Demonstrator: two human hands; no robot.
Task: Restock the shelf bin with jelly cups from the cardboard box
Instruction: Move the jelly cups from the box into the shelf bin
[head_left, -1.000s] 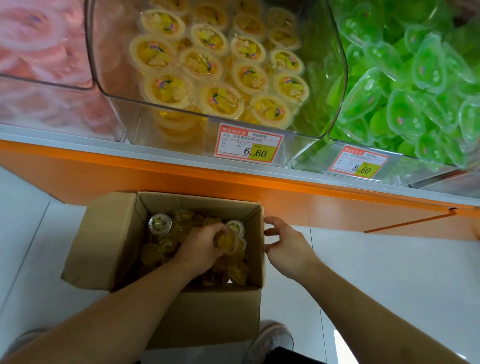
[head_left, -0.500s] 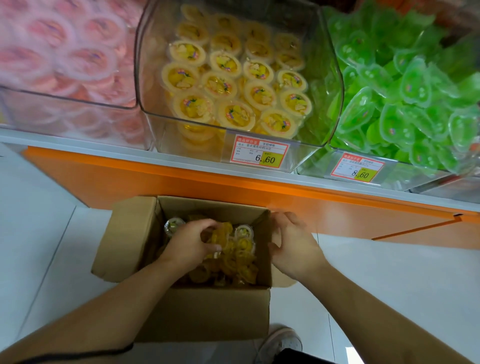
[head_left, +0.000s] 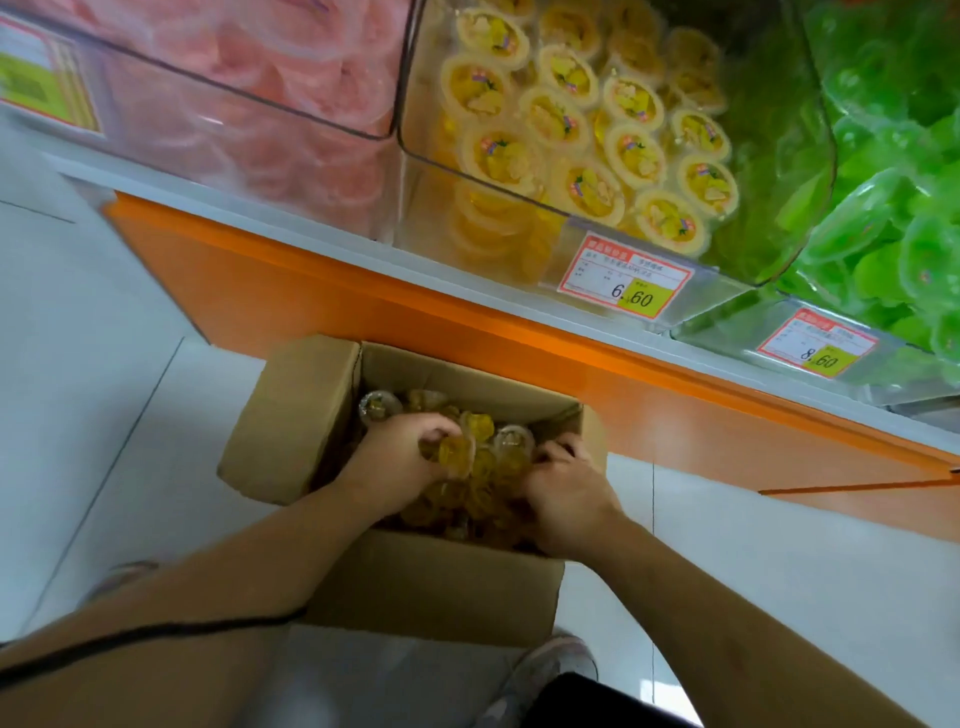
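Observation:
An open cardboard box (head_left: 436, 587) stands on the white floor below the shelf, holding several yellow jelly cups (head_left: 511, 441). My left hand (head_left: 397, 460) is inside the box, fingers curled round a cluster of yellow cups. My right hand (head_left: 566, 493) is also inside, at the box's right wall, fingers curled down into the cups; its fingertips are hidden. Above, a clear shelf bin (head_left: 483, 176) holds several yellow jelly cups (head_left: 587, 187) lying lid-up.
A bin of pink cups (head_left: 291, 104) sits left of the yellow bin and a bin of green cups (head_left: 883, 208) to its right. Price tags (head_left: 626, 283) hang on the bin fronts. An orange shelf base (head_left: 467, 332) runs behind the box. My shoe (head_left: 550, 675) is at the bottom.
My right hand moved from outside the box's right wall into the box among the cups. My left hand stayed in the box on the cups. The view swung left and tilted.

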